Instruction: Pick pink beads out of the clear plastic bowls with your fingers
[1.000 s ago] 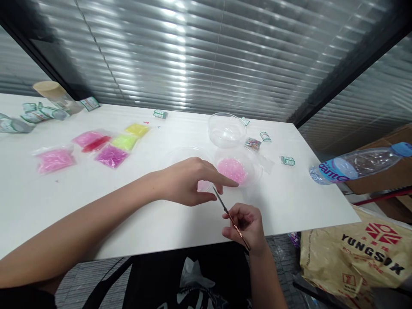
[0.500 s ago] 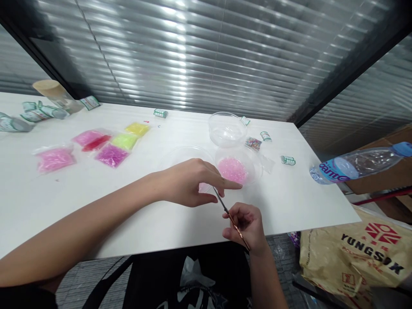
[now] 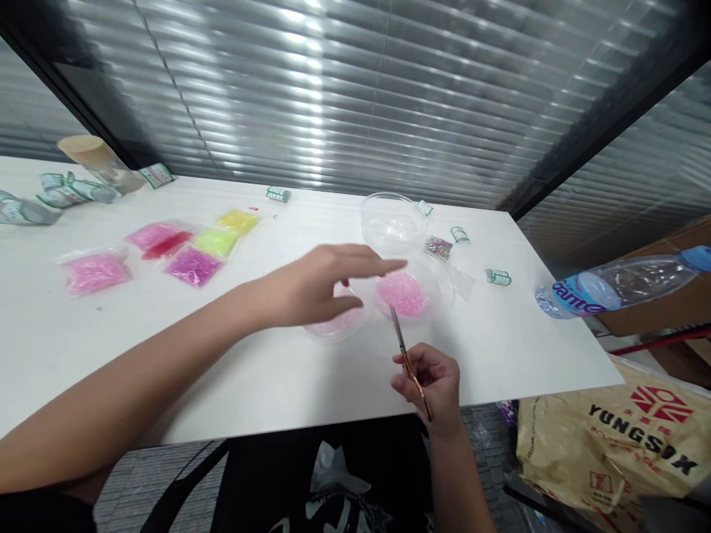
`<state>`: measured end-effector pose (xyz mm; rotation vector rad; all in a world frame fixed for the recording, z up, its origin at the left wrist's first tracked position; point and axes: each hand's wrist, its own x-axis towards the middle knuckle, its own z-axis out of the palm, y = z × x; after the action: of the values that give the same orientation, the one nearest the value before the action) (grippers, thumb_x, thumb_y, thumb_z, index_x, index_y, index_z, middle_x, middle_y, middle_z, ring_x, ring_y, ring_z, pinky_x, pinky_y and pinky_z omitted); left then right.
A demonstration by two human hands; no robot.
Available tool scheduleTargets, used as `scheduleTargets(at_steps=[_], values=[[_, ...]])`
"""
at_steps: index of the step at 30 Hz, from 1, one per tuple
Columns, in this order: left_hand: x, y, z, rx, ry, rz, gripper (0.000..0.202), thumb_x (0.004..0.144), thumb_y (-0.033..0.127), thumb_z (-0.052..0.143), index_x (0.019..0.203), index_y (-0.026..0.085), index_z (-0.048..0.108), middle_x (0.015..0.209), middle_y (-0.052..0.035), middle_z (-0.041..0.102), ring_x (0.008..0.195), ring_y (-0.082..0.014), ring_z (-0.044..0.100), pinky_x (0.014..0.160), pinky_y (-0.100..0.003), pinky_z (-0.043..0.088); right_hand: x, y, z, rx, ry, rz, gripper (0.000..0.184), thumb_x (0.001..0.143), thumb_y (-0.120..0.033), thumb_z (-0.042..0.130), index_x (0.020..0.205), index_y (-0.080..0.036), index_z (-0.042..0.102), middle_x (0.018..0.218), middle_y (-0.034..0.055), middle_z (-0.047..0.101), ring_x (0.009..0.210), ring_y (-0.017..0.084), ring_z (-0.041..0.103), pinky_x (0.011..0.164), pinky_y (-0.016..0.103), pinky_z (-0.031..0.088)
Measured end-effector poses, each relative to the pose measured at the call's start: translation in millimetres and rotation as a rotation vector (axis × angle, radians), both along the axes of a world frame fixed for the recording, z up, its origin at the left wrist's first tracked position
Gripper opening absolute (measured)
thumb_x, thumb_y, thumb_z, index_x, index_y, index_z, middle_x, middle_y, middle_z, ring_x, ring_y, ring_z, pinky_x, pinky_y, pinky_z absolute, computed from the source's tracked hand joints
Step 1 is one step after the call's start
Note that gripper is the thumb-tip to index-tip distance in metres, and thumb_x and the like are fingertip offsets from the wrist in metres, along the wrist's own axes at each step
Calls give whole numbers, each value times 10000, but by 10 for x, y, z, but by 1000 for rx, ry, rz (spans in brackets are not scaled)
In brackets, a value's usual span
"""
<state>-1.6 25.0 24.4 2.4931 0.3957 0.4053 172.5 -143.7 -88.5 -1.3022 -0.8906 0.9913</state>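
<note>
My right hand [image 3: 436, 381] grips a pair of scissors [image 3: 398, 333] near the table's front edge. The scissors have copper-coloured handles, and their narrow blades point up and away. Ahead of the tips is a clear plastic bowl [image 3: 445, 292] with small pink translucent pieces [image 3: 403, 294] in it. My left hand [image 3: 303, 289] hovers with fingers stretched forward and thumb apart. It partly covers a second clear bowl [image 3: 333, 337] that also has pink bits in it. A tiny dark red spot shows by its curled fingers; I cannot tell what it is.
Small bags of pink, purple, green and yellow bits [image 3: 194, 266] lie at left. Behind the pink bowl stand another clear bowl [image 3: 393, 226] and a bag of multicoloured bits [image 3: 438, 247]. A water bottle [image 3: 611, 285] lies across the right edge; a wooden-lidded jar [image 3: 105, 163] stands far left.
My left hand has lifted up and slightly left, away from the scissor tips, uncovering more of the left bowl. The scissors have turned more upright, and my right hand has shifted slightly right.
</note>
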Motion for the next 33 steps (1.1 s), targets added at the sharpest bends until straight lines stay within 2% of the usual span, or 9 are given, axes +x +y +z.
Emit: scheduleTargets(at_steps=[2,5,9,13,22,27,33], values=[[-60,93,18,44,59,127,454,831,148,556,1278,226,564,1154,-61,641,962,-171,615,710,-236,501,4,4,-21,-8,29,-70,250,591,-337,839,688,-175,675,451,-69,441,388,61,342,347,182,284],[-104,199,-29,94,237,204,289,835,147,521,1083,193,661,1084,-53,660,845,-154,625,668,-241,479,10,15,-61,-9,79,-140,249,637,-364,820,704,-168,682,441,-62,464,352,54,362,316,164,273],[-30,189,-173,134,385,156,249,860,149,514,1035,219,676,1073,-29,663,882,-163,624,717,-262,461,12,34,-87,-6,143,-202,232,648,-337,826,721,-162,692,442,-72,460,342,35,361,310,143,293],[94,70,-263,177,500,126,217,879,177,526,1029,231,673,1065,-29,655,871,-167,632,674,-255,440,12,54,-80,-1,164,-229,241,641,-334,833,717,-154,693,444,-72,469,337,31,366,302,141,297],[158,-15,-341,295,539,75,198,873,133,488,886,204,672,900,-33,646,776,-153,618,651,-262,409,-10,78,-54,-32,171,-270,261,633,-346,833,691,-144,678,438,-70,482,320,33,360,291,154,265],[156,-18,-354,297,552,84,211,875,140,474,813,190,669,861,-37,631,746,-143,597,614,-259,384,-14,87,-50,-31,189,-276,256,628,-333,842,697,-141,687,442,-69,494,319,25,370,298,145,264],[144,-19,-368,254,582,109,215,877,139,464,837,191,669,880,-43,616,729,-150,583,584,-267,360,-9,85,-51,-29,202,-280,247,630,-324,845,697,-141,693,442,-69,496,318,20,370,301,140,259]])
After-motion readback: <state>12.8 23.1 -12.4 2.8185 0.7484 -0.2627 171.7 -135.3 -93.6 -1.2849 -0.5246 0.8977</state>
